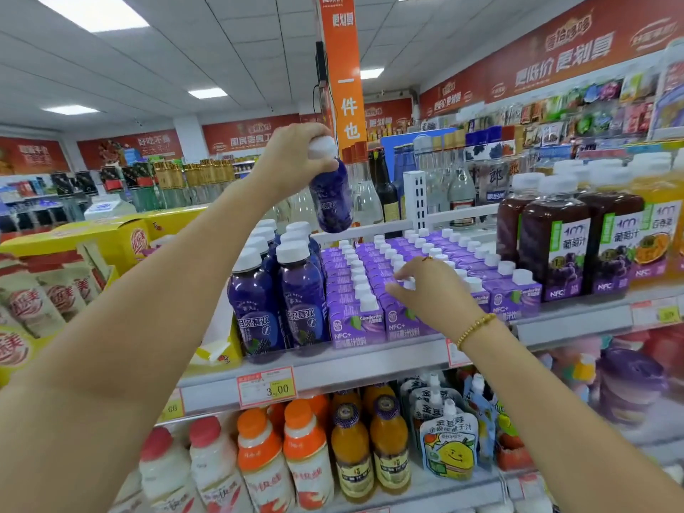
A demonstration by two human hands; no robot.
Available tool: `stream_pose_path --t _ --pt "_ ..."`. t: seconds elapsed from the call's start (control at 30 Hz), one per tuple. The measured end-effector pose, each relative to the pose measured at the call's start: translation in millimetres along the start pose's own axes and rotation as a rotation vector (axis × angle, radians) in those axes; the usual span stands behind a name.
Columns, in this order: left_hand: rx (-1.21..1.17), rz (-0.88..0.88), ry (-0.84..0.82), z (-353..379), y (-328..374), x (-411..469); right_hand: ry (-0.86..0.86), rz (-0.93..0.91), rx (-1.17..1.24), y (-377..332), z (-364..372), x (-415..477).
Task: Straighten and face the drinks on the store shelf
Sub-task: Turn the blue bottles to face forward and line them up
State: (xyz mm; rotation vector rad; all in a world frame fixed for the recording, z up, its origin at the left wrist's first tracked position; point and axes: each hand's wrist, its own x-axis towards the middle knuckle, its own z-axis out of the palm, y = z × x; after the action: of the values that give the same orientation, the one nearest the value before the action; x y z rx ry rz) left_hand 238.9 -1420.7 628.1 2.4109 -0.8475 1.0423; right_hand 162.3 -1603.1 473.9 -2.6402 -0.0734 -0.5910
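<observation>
The left hand (292, 157) is raised above the top shelf and grips from above the white cap of a dark purple plastic bottle (331, 196), with the fingers curled round the cap. This bottle hangs in the air, a little tilted, over the far end of two rows of standing purple bottles (301, 298) at the left of the white metal shelf (370, 364). The two near ones show their labels to the front. Just beside them to the right is a tight block of small purple juice cartons (355, 322) with white screw caps, in rows going from near to far. The right hand (433, 290) lies on top of these cartons near the front, palm down, with thumb and fingers bent around one white cap. If it really holds the cap or only touches it, I cannot tell. A gold bead bracelet (475, 329) is on this wrist. Right of the cartons stand square dark grape juice bottles (551, 249) with white caps, and further right an orange juice bottle (662, 224). A yellow and red price tag (266, 388) is on the shelf edge under the purple bottles. On the shelf below stand white bottles with red caps (163, 468), bottles with orange caps (259, 457), orange drinks with purple caps (349, 449) and soft drink pouches (448, 446).
</observation>
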Motion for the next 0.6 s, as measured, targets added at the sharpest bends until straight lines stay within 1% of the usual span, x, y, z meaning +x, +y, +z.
stream_pose_path --t 0.23,0.33,0.47,0.6 --pt "0.120 -0.111 -0.185 33 -41 24 0.013 -0.054 -0.009 6 7 2" --pt "0.189 -0.193 -0.315 44 -55 29 -0.005 -0.071 -0.006 7 8 2" --pt "0.269 -0.266 -0.484 55 -66 32 0.014 -0.089 0.010 10 10 1" --pt "0.301 -0.330 -0.569 62 -73 30 0.016 -0.100 0.025 11 10 1"
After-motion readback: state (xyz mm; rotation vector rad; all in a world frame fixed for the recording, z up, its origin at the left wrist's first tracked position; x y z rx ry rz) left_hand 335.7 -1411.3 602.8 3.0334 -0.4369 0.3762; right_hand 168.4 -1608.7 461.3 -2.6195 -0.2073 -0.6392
